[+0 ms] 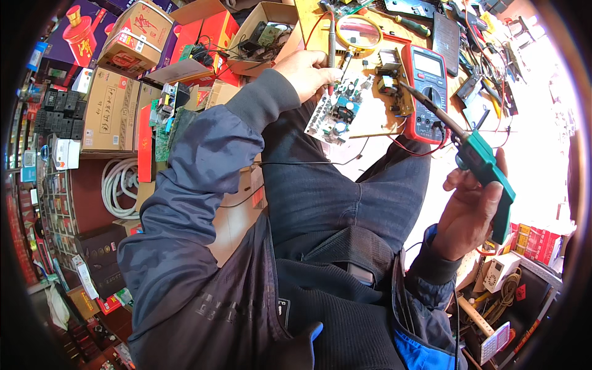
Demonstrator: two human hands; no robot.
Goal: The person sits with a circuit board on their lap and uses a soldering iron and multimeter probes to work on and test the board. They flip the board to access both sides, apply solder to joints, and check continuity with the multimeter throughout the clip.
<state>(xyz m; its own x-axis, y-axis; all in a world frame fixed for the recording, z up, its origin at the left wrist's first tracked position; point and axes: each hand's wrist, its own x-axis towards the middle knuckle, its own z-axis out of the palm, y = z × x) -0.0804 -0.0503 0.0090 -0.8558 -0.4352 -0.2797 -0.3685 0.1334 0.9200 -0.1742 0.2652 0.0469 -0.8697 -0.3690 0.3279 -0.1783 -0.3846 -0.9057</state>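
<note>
My left hand is closed on a test probe at the top edge of a populated circuit board, which lies along the near edge of the cluttered workbench. My right hand grips a green soldering gun; its long tip points up-left toward a smaller board with tall components. A red multimeter with leads attached sits right of that board, partly behind the soldering gun's shaft. A yellow-rimmed magnifier lies above the circuit boards.
Cardboard boxes, loose boards and a coiled white cable are stacked at left. Pliers and other tools crowd the bench's right. Cables cross above my legs. A white boxy device stands low at right.
</note>
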